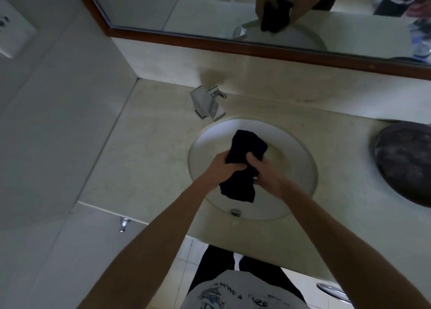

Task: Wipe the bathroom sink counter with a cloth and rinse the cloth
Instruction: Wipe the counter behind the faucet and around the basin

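The dark cloth [245, 159] is held above the round sink [300, 159], which is set near the front edge of the tabletop [144, 168]. Its long axis runs from the back edge toward the front edge. The left hand [225, 168] and the right hand [263, 173] are clenched on its middle, side by side, both forearms stretched forward. The faucet [207, 103] lies behind, nearer to the left hand; no running water can be seen.
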